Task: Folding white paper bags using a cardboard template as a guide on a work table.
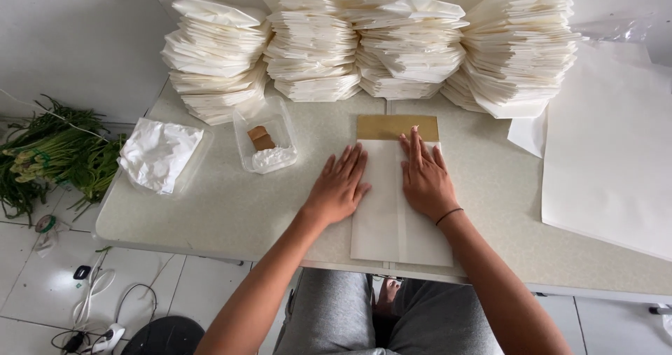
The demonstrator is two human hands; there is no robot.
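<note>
A folded white paper sheet (392, 229) lies flat on the speckled table (231, 208) in front of me, with a brown strip (397, 127) showing at its far end. My left hand (339, 185) presses flat on the sheet's left edge, fingers spread. My right hand (422, 175) lies flat on the right half, fingertips touching the brown strip. A thin dark band circles my right wrist. Neither hand grips anything.
Tall stacks of folded white paper (315, 40) line the table's far edge. A clear plastic tub (266, 145) with white paste and a brown block sits left, beside a crumpled white bag (159, 153). Large white sheets (609, 152) lie right. Green stalks (49, 152) and cables are on the floor.
</note>
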